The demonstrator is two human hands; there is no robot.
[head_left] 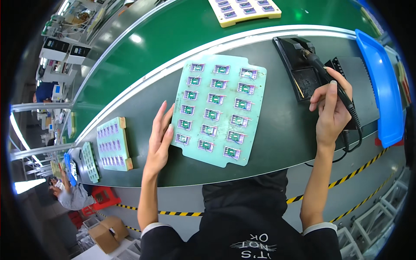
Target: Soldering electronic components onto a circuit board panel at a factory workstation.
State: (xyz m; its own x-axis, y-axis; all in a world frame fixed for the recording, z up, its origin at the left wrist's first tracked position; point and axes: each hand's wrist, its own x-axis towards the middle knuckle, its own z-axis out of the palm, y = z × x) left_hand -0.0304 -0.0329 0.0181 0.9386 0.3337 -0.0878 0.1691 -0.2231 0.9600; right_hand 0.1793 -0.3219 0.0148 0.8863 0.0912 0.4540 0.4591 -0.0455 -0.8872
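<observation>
A pale green tray (203, 106) lies on the dark work surface in front of me. Rows of small green circuit boards (212, 114) in light purple housings sit in its slots, with thin wires at several of them. Along the tray's left edge rests my left hand (159, 138), fingers stretched out and holding nothing. My right hand (333, 102) is closed around the handle of a black soldering iron (323, 69). The iron's front end is at the holder of a black soldering stand (299, 78), so its tip is hidden.
A grey ribbed box (357, 86) and a blue bin (383, 86) stand at the right. To the left lies another filled tray (113, 145). Beyond the white rail, a cream tray (246, 11) sits on the green belt (173, 37). A co-worker (78, 195) sits far left.
</observation>
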